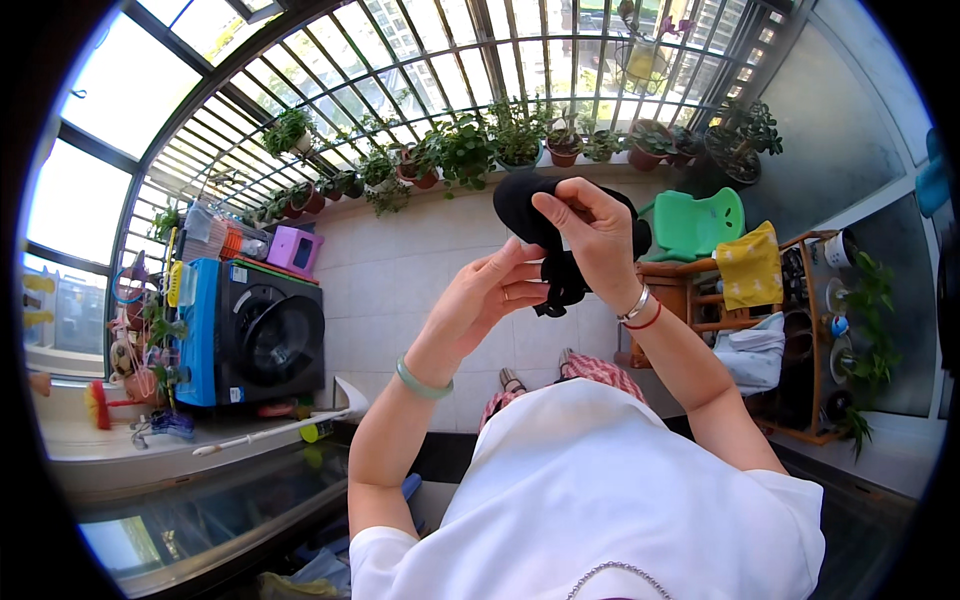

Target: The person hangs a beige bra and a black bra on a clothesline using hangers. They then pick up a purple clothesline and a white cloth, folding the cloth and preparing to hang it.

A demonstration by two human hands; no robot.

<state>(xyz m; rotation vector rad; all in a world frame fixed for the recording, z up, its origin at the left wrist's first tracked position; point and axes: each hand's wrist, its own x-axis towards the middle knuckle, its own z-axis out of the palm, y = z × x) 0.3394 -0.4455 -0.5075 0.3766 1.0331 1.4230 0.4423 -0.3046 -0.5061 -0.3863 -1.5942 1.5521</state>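
Observation:
High in front of me, my right hand [598, 235] is closed on a black cloth item [525, 205]. Its upper part is rounded and cup-shaped, and a bunched black end hangs below; the exact kind is unclear. The thumb and forefinger pinch together at the near side of the cloth. My left hand [485, 290] comes up beside the lower part, its fingers stretched out and its thumb apart. Its fingertips meet the dark fabric's edge, which partly hides them. A green bangle sits on my left wrist, and a silver bangle and red cord on my right.
A dark front-loading washing machine [275, 335] stands left, with a purple stool [294, 250] beyond it. Potted plants [462, 150] line the barred window. Right are a green child's chair [697, 225] and a wooden rack [800, 350] with yellow cloth [750, 268]. A white pole [265, 435] lies lower left.

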